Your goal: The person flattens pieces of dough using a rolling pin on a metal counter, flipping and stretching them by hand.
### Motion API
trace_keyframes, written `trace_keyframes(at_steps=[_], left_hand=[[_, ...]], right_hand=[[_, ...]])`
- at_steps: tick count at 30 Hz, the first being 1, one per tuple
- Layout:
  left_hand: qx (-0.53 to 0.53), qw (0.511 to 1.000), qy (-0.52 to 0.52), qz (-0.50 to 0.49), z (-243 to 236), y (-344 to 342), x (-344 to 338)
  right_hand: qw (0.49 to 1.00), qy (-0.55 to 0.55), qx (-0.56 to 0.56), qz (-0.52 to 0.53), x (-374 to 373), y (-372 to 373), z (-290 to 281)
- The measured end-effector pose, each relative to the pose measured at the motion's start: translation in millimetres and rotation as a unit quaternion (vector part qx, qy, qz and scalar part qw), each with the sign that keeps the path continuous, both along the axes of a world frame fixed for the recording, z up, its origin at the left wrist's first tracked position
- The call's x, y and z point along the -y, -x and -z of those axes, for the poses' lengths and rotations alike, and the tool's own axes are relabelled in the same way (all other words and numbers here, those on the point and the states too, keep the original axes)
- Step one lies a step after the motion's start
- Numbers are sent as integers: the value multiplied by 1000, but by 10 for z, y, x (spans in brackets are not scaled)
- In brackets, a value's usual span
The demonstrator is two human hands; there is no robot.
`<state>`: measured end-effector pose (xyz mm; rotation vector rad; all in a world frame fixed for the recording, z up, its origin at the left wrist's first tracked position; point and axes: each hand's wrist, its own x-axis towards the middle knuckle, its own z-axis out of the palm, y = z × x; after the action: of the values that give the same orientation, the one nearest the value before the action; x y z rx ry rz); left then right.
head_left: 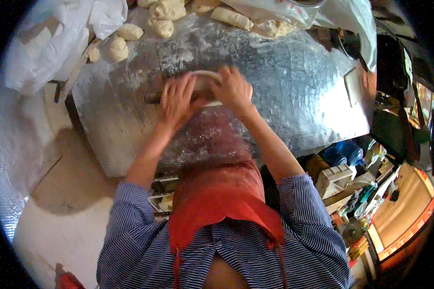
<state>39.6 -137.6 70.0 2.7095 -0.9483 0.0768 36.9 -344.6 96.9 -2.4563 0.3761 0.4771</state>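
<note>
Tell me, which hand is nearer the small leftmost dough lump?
Left. The left hand is below and right of the small dough lump; the right hand is farther right.

The person wears a shirt [197, 262] in narrow dark-blue and white stripes, open in a V at the neck, the left sleeve [130, 214] and right sleeve [306, 204] creased and ending near the elbows. Over it lies a red apron [222, 197], brighter toward the chest, with a curved upper edge and thin red cords [177, 269]. Forearms [275, 147], left hand [177, 98] and right hand [236, 91] are bare.
</note>
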Motion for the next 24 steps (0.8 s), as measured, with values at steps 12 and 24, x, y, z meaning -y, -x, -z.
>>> trace_keyframes(at_steps=[12,24], left_hand=[[-76,996,-10,47,-665,577,-95],[-96,995,-5,13,-58,251,-8]], right_hand=[[977,114,178,33,101,900,-283],[955,114,262,-80,103,622,261]])
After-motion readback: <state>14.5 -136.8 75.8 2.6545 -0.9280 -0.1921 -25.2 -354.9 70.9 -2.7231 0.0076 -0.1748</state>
